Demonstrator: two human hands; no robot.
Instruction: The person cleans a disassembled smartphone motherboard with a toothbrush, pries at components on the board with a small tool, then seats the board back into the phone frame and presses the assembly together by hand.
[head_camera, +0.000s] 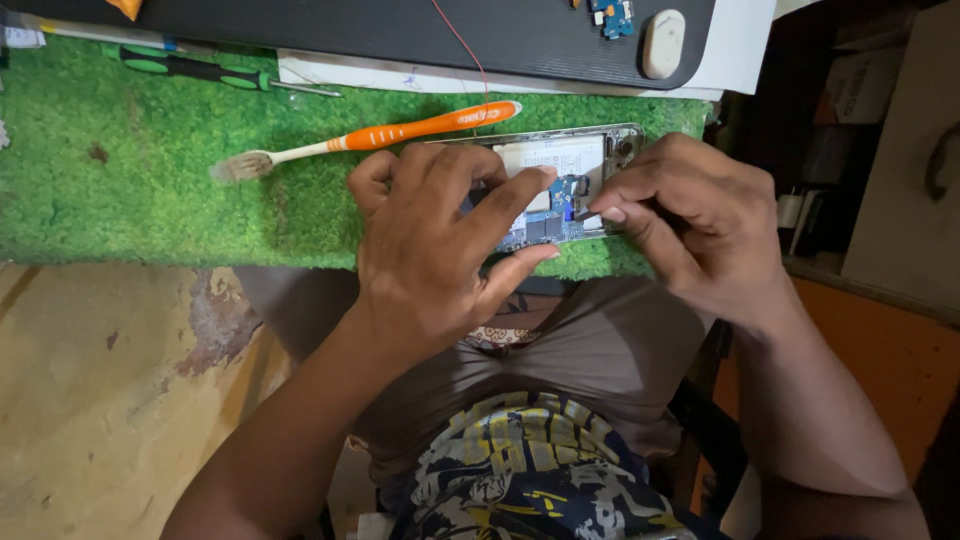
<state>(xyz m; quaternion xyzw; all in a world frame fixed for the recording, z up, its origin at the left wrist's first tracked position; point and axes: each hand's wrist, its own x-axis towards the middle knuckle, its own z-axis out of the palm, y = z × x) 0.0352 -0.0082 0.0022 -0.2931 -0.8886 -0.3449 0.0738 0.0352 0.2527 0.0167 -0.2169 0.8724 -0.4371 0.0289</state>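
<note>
Working inside the opened phone (560, 185): back already off, board bare; my left hand (440, 250) steadies it, fingers spread, right hand (690, 225) pinches something tiny at the board

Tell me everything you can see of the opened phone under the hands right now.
The opened phone lies flat, back cover off, at the near edge of the green turf mat. A silvery frame rings a white panel and a blue circuit board. The left hand covers its left part, forefinger on the board; the right hand pinches at the board's right end. What it pinches is hidden.
</note>
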